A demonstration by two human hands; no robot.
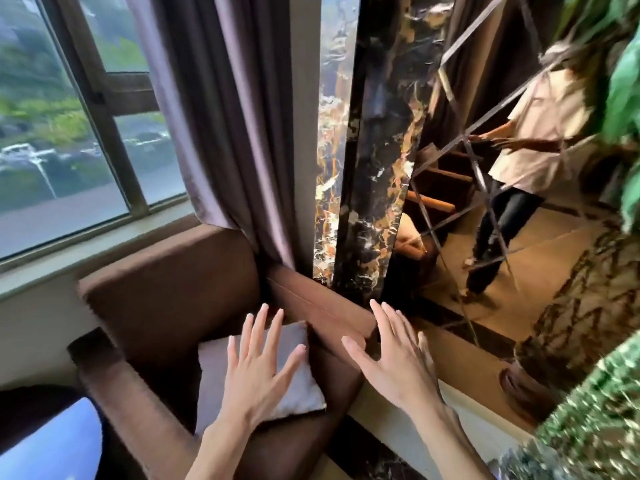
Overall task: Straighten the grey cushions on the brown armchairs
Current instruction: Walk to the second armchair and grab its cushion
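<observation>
- The left hand [258, 368] is held flat with all fingers spread wide, palm down, gripping nothing. It hovers over or rests on the square grey fabric cushion [298, 386]; whether the palm actually touches the fabric cannot be told.
- The right hand [394, 362] is likewise spread open and empty, fingers fanned. It sits just to the right of the cushion, above the chair's right arm rest, and is apart from the cushion.
- The grey cushion lies in the seat of the brown upholstered armchair [166, 299], leaning towards the back right corner, with one corner pointing up at the backrest and its lower right corner lit pale.
- Beyond the armchair's backrest hangs a mauve pleated curtain [221, 116], its hem touching the top of the chair.
- Left of the curtain is a brown-framed window [114, 133], blurred greenery outside.
- Right of the curtain stands a black marble column with orange veining [374, 168], and beside it a mirrored wall panel [512, 168] reflecting a person in a cream top.
</observation>
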